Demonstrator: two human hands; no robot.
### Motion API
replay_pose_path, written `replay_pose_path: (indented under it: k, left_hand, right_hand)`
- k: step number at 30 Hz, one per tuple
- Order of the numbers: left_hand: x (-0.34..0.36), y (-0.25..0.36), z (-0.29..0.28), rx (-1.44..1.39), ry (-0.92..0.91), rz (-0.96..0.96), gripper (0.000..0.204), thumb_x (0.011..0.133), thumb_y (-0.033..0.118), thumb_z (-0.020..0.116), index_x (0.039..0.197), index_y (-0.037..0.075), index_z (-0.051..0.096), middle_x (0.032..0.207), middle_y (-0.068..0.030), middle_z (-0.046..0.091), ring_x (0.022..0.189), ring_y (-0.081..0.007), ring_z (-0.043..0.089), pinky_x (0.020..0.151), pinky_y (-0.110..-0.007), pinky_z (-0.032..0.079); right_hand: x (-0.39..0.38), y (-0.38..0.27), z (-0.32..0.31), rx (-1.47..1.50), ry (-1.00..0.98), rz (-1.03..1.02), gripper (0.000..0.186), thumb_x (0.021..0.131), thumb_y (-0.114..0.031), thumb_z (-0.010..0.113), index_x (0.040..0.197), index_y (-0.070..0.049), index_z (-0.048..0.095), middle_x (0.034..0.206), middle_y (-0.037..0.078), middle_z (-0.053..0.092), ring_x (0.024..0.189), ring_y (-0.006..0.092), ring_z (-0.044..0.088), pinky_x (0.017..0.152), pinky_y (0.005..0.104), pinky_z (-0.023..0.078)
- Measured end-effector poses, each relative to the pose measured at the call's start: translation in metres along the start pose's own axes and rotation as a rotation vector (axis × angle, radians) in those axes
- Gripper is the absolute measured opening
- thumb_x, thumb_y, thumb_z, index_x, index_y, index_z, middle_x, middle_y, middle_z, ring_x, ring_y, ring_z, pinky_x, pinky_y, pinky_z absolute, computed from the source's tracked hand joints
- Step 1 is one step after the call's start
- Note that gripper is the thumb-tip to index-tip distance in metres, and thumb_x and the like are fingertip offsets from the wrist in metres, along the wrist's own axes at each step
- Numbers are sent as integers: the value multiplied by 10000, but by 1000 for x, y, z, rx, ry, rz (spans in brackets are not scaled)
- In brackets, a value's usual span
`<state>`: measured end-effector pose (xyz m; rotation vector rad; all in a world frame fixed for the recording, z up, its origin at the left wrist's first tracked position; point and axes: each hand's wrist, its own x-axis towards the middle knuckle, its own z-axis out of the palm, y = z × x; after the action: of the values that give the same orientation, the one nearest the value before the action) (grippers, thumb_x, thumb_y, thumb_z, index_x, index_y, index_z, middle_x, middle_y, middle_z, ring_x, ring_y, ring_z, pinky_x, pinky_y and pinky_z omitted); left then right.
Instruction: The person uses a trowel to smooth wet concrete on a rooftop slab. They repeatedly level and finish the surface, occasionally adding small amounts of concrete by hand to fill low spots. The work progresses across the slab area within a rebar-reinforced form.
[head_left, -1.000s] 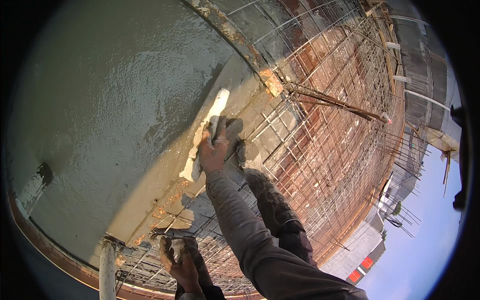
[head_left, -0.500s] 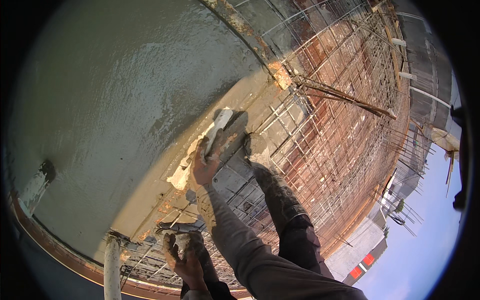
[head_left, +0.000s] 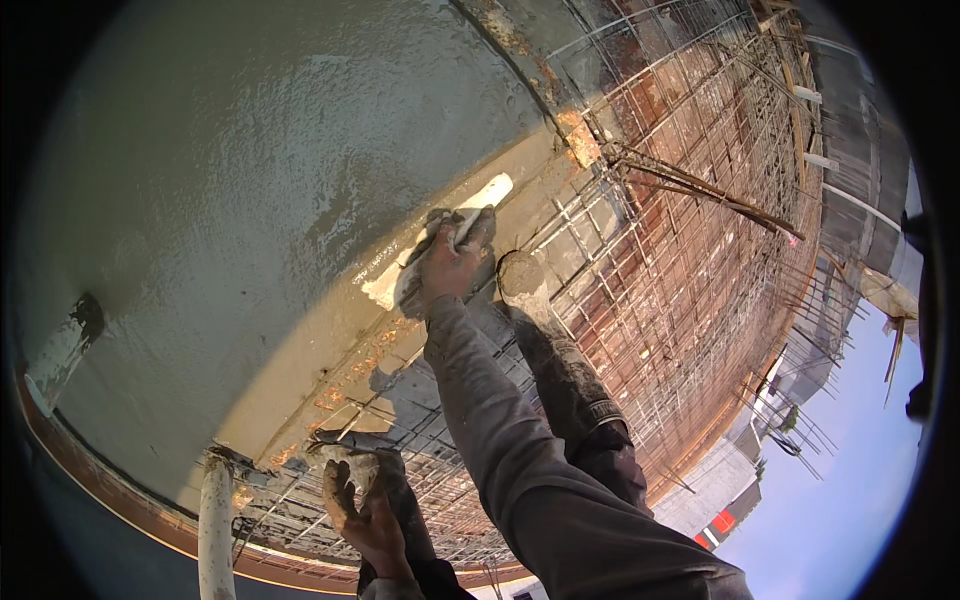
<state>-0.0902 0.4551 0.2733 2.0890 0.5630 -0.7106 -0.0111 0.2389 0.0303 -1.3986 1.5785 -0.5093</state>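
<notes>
My right hand [head_left: 450, 262] is closed round the handle of a long finishing trowel [head_left: 485, 195] with pale, mortar-smeared top, lying on smoothed wet concrete [head_left: 280, 140] along its sunlit edge band. Beside it is my right boot [head_left: 522, 278], caked with concrete. Lower down, my left hand [head_left: 370, 525] rests with loosely bent, parted fingers against my muddy left boot [head_left: 385, 470]; I see nothing held in it.
A dense rebar grid [head_left: 700, 250] spreads rightward, with loose bars [head_left: 730, 200] sticking out. A pale pipe [head_left: 216, 530] stands at bottom left and another [head_left: 62, 355] in the concrete. A rusty strip [head_left: 583, 138] borders the pour. Buildings show beyond.
The trowel in my right hand first moved back toward lower left, then forward to upper right along the concrete edge. The view has shifted slightly; my left hand stays by the boot.
</notes>
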Motion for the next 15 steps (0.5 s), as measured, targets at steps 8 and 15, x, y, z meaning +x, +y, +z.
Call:
replay_pose_path:
  k: [8,15]
  left_hand:
    - [4,1,-3,45,25,102,565,822,112,551,1351,-54,441,1305,-181,534,1214,-286,517,988,-397,427]
    - [0,-4,1,-48,23,36,568,839,185,565,1342,-51,449,1288,-180,545,1196,-275,528,993,-393,416]
  right_hand:
    - [-9,2,-10,140,-88,-49,646,951,-52,540,1492,38,198,1304,210,505,1099,194,523,929,325,448]
    - [1,28,10,7,-118,121,702,931,-161,567,1515,-46,196,1382,231,440,1210,312,470,1026,386,377]
